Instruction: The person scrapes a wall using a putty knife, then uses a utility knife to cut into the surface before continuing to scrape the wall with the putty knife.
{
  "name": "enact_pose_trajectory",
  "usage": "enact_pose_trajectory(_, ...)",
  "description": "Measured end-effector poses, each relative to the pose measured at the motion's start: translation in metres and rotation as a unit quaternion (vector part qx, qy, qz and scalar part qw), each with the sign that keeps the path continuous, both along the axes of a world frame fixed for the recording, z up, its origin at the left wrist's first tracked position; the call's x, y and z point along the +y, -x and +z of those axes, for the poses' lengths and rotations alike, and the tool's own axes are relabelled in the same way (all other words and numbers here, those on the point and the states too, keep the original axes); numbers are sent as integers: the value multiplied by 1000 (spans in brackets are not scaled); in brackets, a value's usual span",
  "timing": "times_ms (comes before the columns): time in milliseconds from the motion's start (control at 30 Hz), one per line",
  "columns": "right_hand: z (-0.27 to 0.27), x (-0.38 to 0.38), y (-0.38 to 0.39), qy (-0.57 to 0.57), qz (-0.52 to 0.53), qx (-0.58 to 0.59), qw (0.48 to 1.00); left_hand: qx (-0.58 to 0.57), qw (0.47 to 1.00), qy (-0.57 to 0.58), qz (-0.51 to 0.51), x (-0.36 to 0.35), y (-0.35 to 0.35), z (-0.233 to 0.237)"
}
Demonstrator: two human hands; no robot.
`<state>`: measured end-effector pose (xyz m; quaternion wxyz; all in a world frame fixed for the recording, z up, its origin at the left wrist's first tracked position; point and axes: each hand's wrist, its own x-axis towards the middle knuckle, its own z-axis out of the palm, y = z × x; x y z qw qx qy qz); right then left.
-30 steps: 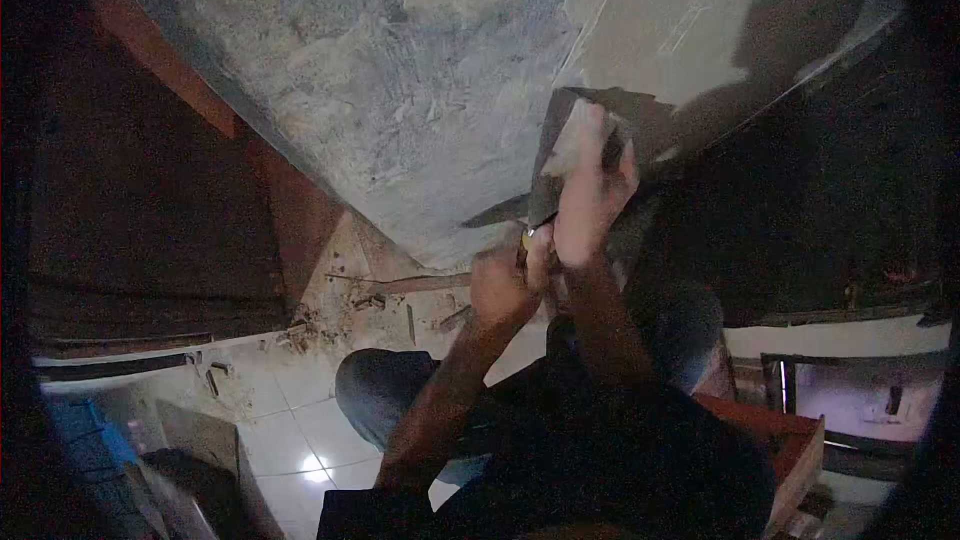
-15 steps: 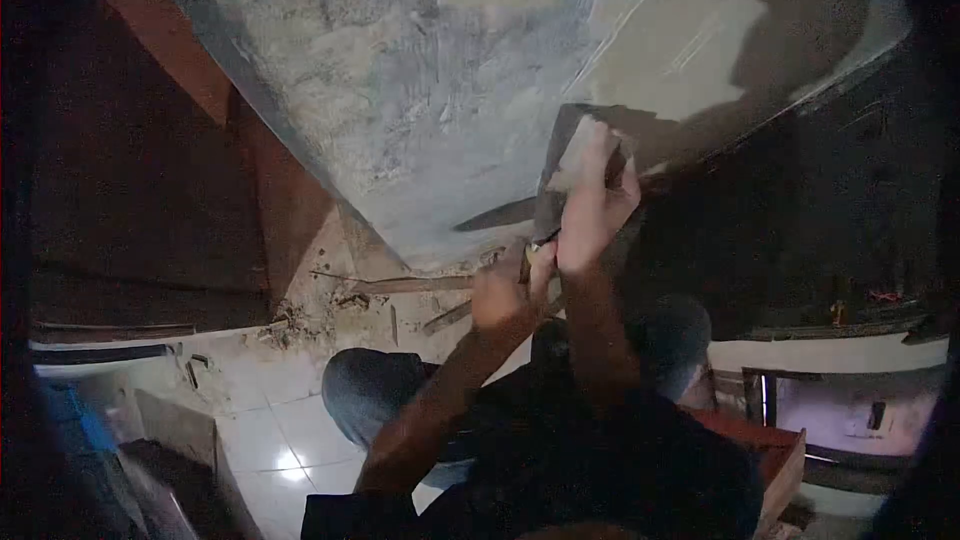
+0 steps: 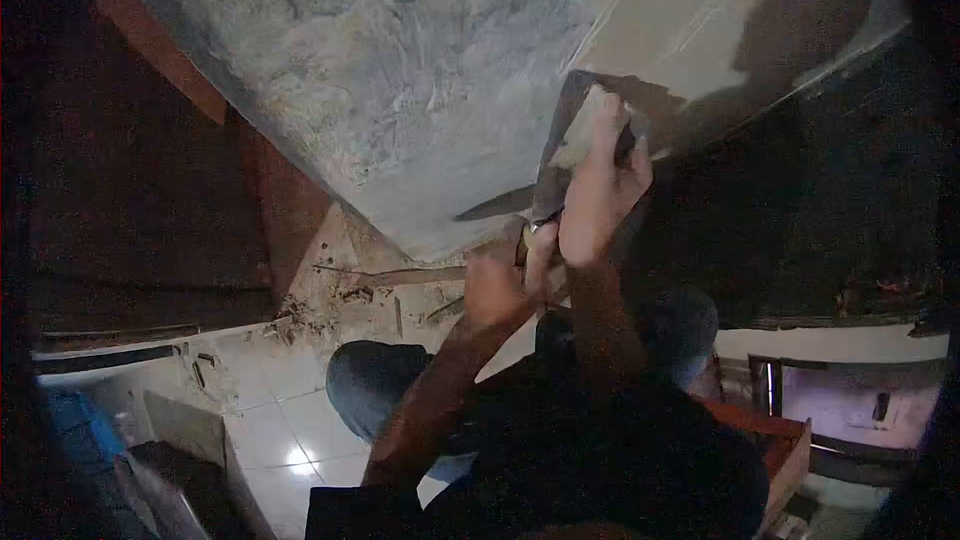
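My left hand (image 3: 502,285) is closed around the handle of a scraper-like tool with a dark flat blade (image 3: 553,165), light-coloured where the blade joins the handle. Just above it, my right hand (image 3: 605,185) pinches a pale flat piece (image 3: 580,138) against or over that blade, its fingers bent round the edge. What the piece is made of I cannot tell. Both hands are near the lower edge of a large grey, mottled panel (image 3: 400,130). Its right part bears a smooth beige coat with white streaks, and a dark pointed shadow falls left of the blade.
Debris and thin strips (image 3: 340,290) litter the floor below the panel's corner. White shiny tiles (image 3: 275,425) lie at left, beside my bent knee (image 3: 375,380). A reddish-brown surface (image 3: 290,210) borders the panel at left. A red-topped wooden box (image 3: 790,450) stands at lower right.
My right hand and the pale piece have shifted slightly up and right in the view. The left hand keeps its hold on the handle. The view has tilted a little.
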<state>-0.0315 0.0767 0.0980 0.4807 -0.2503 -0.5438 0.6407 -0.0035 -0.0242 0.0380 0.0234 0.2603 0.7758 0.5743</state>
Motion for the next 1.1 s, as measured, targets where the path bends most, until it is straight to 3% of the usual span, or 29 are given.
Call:
enact_pose_trajectory(133, -16, 6, -1, -38, -8, -12, 999, -58, 997, 45, 8, 4, -6, -10)
enact_pose_trajectory(267, -14, 2, 0, -32, 11, 29, 999, -12, 999, 21, 29, 6, -6, -8)
enact_pose_trajectory(333, -11, -2, -2, -21, 16, 21, 999, -76, 996, 39, -14, 4, -5, -5)
enact_pose_trajectory(433, -11, -2, -3, -42, 42, 42, 997, -79, 997, -1, -12, 4, -5, -7)
enact_pose_trajectory(467, -11, -1, -4, -46, 30, 26, 998, -79, 997, 0, -14, 5, -6, -9)
enact_pose_trajectory(533, -14, 1, -3, -48, 16, 8, 999, 41, 998, 32, 20, 5, -5, -12)
enact_pose_trajectory(633, -20, 4, -1, -46, 30, 48, 997, -15, 999, 28, 6, 4, -5, -7)
enact_pose_trajectory(733, -19, 2, -1, -28, 57, 33, 997, 24, 999, 28, 21, 4, -4, -15)
enact_pose_trajectory(900, -11, -6, -2, 24, 59, 47, 997, -9, 999, 37, 11, 1, -6, -11)
enact_pose_trajectory(1100, -20, -2, -2, -20, 51, 36, 998, -32, 999, 15, 5, 1, -7, -9)
